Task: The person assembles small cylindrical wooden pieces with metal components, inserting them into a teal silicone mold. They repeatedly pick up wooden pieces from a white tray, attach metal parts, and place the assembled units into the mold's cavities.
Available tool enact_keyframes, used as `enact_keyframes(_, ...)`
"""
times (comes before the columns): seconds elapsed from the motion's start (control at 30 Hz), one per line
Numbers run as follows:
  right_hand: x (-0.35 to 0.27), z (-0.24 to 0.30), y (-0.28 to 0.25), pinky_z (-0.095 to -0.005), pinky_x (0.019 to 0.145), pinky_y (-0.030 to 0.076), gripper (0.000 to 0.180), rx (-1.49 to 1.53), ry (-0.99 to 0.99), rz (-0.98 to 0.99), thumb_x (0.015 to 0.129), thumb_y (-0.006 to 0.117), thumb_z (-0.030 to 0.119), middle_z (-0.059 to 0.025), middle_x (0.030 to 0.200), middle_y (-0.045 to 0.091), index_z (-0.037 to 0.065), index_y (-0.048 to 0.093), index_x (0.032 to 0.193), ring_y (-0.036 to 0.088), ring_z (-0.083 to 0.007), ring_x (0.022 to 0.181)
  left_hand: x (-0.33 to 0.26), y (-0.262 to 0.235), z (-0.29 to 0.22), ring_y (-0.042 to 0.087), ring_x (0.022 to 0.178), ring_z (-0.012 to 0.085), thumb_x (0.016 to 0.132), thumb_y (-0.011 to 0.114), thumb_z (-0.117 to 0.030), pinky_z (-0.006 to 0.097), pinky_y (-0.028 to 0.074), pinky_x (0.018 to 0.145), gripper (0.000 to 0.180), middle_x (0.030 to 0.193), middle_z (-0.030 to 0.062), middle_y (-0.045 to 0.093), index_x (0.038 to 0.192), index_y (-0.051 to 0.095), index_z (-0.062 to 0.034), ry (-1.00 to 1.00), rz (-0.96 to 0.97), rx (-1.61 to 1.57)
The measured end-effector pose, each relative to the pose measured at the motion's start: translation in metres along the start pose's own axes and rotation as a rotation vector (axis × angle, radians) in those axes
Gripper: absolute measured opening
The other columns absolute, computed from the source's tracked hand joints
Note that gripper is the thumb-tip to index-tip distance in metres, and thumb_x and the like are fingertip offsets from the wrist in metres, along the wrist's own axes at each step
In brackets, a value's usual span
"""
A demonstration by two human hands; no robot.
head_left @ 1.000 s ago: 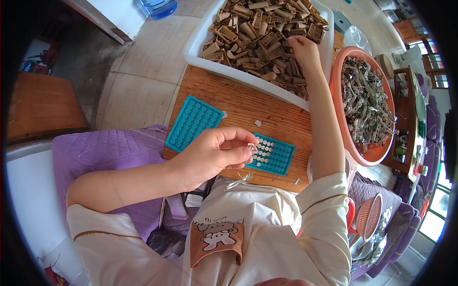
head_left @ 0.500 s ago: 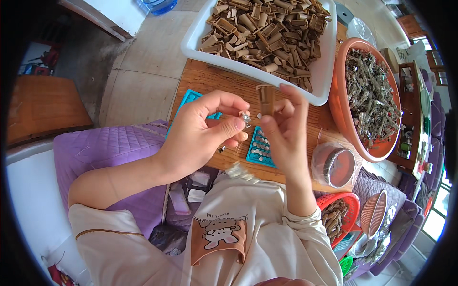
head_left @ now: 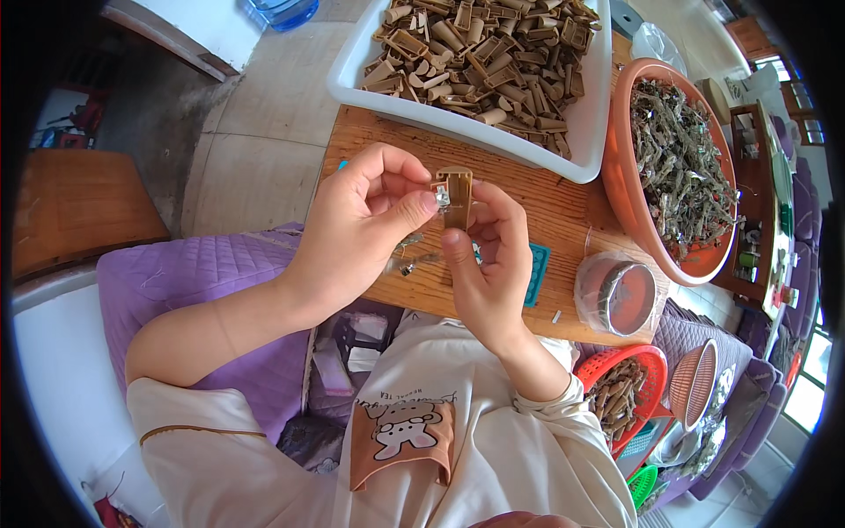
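Over the wooden table, my left hand (head_left: 365,220) pinches a small silvery metal part (head_left: 442,195) between thumb and fingertips. My right hand (head_left: 493,268) grips a brown plastic shell (head_left: 457,204), held upright with its hollow side showing. The metal part is at the shell's left edge; whether it sits inside cannot be made out. Thin wires with small shiny pieces (head_left: 407,267) hang below my left hand, partly blurred. A teal tray (head_left: 538,275) lies behind my right hand, mostly covered by it.
Beyond my hands, a white bin (head_left: 352,88) holds many brown shells. An orange basin (head_left: 623,167) of tangled wired parts stands at the right, near a round plastic-wrapped container (head_left: 627,299). A red basket (head_left: 653,374) of brown pieces sits lower right. The wooden table (head_left: 370,141) has a front edge near me.
My right hand has moved left with the brown shell, bringing it against the metal part in my left hand. It now covers more of the teal tray.
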State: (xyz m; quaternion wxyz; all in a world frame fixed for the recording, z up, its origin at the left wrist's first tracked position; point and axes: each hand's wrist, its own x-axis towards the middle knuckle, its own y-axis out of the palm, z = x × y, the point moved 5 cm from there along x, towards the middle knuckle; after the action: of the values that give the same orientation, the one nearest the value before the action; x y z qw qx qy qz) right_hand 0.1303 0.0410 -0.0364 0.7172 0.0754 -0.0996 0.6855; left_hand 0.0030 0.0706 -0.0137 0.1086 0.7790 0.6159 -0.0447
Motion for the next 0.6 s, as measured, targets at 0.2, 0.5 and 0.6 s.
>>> enact_keyframes(0.2, -0.008, 0.007, 0.002, -0.0260, 0.057, 0.043, 0.043, -0.181, -0.180, -0.058, 0.067, 0.061, -0.007, -0.0110, 0.079, 0.052, -0.002, 0.044, 0.106, 0.051, -0.0177, 0.062, -0.002, 0.001, -0.001, 0.050, 0.073, 0.0045, 0.082, 0.055, -0.010, 0.019, 0.042, 0.064, 0.013, 0.082, 0.0002, 0.051, 0.090, 0.046, -0.0059, -0.026, 0.006, 0.007)
enact_keyframes(0.5, -0.019, 0.000, 0.006, -0.0264, 0.063, 0.045, 0.034, -0.056, -0.242, -0.085, 0.074, 0.058, -0.004, -0.0111, 0.083, 0.052, -0.001, 0.041, 0.104, 0.055, -0.0178, 0.073, -0.004, 0.019, 0.005, 0.049, 0.097, 0.0120, 0.089, 0.043, -0.024, 0.026, 0.038, 0.086, 0.032, 0.103, 0.0055, 0.052, 0.109, 0.047, 0.0006, -0.125, 0.350, -0.013)
enact_keyframes(0.6, -0.014, 0.001, 0.007, -0.0243, 0.063, 0.043, 0.024, 0.249, -0.031, -0.114, 0.078, 0.055, 0.000, -0.0076, 0.085, 0.052, 0.001, 0.041, 0.098, 0.053, -0.0133, 0.076, -0.004, 0.018, 0.005, 0.052, 0.087, 0.0082, 0.087, 0.047, -0.016, 0.023, 0.043, 0.076, 0.026, 0.095, 0.0039, 0.056, 0.107, 0.050, 0.0013, -0.069, 0.278, 0.014)
